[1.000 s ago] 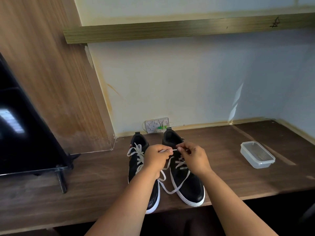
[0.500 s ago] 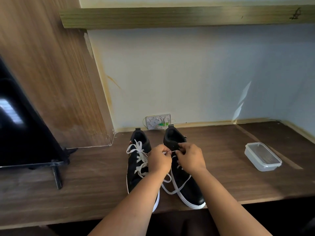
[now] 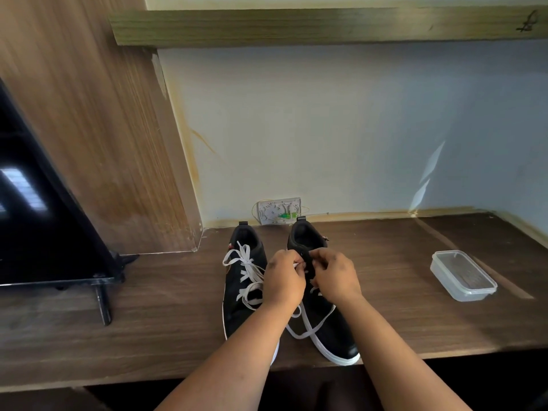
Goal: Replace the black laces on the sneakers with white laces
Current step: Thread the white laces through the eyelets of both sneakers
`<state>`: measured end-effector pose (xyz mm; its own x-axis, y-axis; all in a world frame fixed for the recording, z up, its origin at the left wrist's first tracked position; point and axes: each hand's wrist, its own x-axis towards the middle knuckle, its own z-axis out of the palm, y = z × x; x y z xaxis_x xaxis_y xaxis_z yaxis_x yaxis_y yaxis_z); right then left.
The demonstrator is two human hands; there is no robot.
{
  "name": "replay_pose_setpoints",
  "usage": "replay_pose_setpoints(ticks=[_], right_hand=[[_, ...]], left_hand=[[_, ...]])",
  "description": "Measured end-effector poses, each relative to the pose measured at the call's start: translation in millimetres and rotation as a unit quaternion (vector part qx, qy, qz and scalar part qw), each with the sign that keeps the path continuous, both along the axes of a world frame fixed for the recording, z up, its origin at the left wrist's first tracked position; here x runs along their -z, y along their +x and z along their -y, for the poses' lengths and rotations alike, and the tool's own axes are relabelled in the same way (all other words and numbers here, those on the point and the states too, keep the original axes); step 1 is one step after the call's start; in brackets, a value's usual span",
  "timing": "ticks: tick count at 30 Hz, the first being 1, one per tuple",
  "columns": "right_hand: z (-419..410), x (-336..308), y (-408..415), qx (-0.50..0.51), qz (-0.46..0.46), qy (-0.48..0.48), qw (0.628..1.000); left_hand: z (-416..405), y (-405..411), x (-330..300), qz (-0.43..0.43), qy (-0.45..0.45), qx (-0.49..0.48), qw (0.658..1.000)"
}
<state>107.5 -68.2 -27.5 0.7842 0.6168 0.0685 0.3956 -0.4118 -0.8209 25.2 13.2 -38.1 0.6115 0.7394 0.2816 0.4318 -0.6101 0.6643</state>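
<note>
Two black sneakers with white soles stand side by side on the wooden desk, toes toward me. The left sneaker carries a white lace tied over its tongue. Over the upper eyelets of the right sneaker, my left hand pinches the tip of a white lace. My right hand pinches the shoe's eyelet edge beside that tip. Slack lace loops down over the right sneaker's toe. No black lace is in view.
A clear plastic lidded box sits on the desk to the right. A black monitor on a stand fills the left. A wall socket plate is behind the shoes. A shelf runs overhead.
Both hands have drawn together at the top of the right sneaker. The short stretch of lace that was pulled taut between them is gone from sight.
</note>
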Motion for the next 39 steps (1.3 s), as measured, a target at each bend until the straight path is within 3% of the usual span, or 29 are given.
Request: replay_pose_setpoints(ticks=[6, 12, 20, 23, 26, 29, 33, 36, 39], right_hand=[[1, -2, -3, -0.005, 0.049, -0.009, 0.999], [-4, -4, -5, -0.021, 0.162, -0.125, 0.979], [1, -2, -3, -0.011, 0.167, -0.114, 0.979], [2, 0, -3, -0.017, 0.201, -0.104, 0.974], [1, 10, -1, -0.022, 0.279, -0.090, 0.956], [0, 12, 3, -0.054, 0.245, -0.041, 0.967], [1, 5, 3, -0.079, 0.263, -0.062, 0.960], [9, -3, 7, -0.047, 0.253, -0.041, 0.965], [27, -19, 26, 0.078, 0.154, 0.011, 0.985]], left_hand=[[-4, -4, -3, 0.016, -0.006, 0.001, 1.000], [-5, -7, -13, -0.004, -0.020, -0.002, 1.000], [-9, -9, -14, -0.066, -0.106, 0.018, 0.992], [-11, -10, -12, -0.048, -0.101, 0.007, 0.994], [-13, -10, -11, -0.012, -0.027, 0.093, 0.995], [-8, -7, -15, -0.046, -0.001, 0.163, 0.986], [-12, -3, -18, -0.050, 0.016, 0.175, 0.983], [-17, -5, -20, -0.030, 0.007, 0.168, 0.985], [-20, -8, -18, -0.009, -0.031, 0.166, 0.986]])
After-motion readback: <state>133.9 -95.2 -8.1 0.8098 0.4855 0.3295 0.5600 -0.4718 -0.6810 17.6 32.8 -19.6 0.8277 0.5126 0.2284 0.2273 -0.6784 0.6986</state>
